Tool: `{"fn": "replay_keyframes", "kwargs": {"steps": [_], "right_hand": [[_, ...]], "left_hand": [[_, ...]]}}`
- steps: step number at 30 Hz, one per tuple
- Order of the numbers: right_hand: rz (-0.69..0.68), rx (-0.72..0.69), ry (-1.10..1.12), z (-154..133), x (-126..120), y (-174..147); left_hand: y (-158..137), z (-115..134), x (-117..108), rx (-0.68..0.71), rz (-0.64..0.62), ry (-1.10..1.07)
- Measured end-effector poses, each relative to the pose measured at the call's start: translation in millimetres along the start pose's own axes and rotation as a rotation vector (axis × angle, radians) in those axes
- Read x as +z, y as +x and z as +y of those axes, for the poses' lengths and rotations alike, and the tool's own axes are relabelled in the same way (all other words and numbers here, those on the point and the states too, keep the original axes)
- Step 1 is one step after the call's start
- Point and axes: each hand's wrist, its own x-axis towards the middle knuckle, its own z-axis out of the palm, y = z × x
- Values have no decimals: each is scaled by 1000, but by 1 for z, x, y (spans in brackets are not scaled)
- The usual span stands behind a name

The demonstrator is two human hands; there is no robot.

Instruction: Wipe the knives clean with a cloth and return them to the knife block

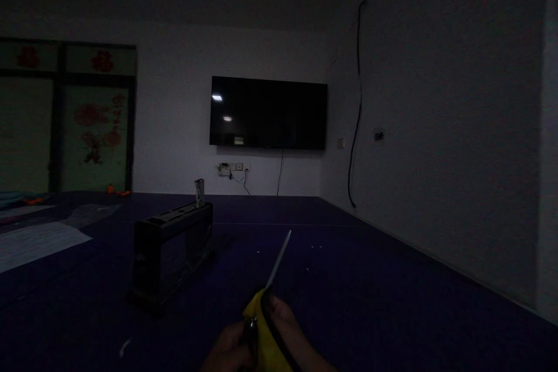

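Item, dim room: my right hand (pixel 290 331) and left hand (pixel 229 351) are both clasping a yellow-handled tool with a thin pale blade (pixel 272 293) at six o'clock, tip aiming toward twelve; I am judging a slip likely, the dark rectangular slotted box (pixel 172 253) sitting near at ten o'clock.

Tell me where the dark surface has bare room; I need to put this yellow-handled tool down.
Widest bare patch: the dark surface right of the black box, running to the right-hand wall. A narrower strip lies between the box and the hands holding the yellow-handled tool. Far left is crowded with pale sheets.
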Motion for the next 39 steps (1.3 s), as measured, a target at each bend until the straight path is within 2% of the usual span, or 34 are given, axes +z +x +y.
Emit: {"fn": "replay_keyframes", "kwargs": {"steps": [5, 15, 33, 39], "right_hand": [[106, -13, -45, 1, 4, -1], [236, -71, -81, -12, -14, 8], [149, -65, -52, -3, -18, 8], [157, -69, -56, -11, -20, 10]], "left_hand": [[-4, 5, 3, -26, 26, 32], [-2, 5, 2, 17, -1, 59], [-1, 4, 0, -10, -14, 44], [1, 2, 1, 3, -7, 59]]}}
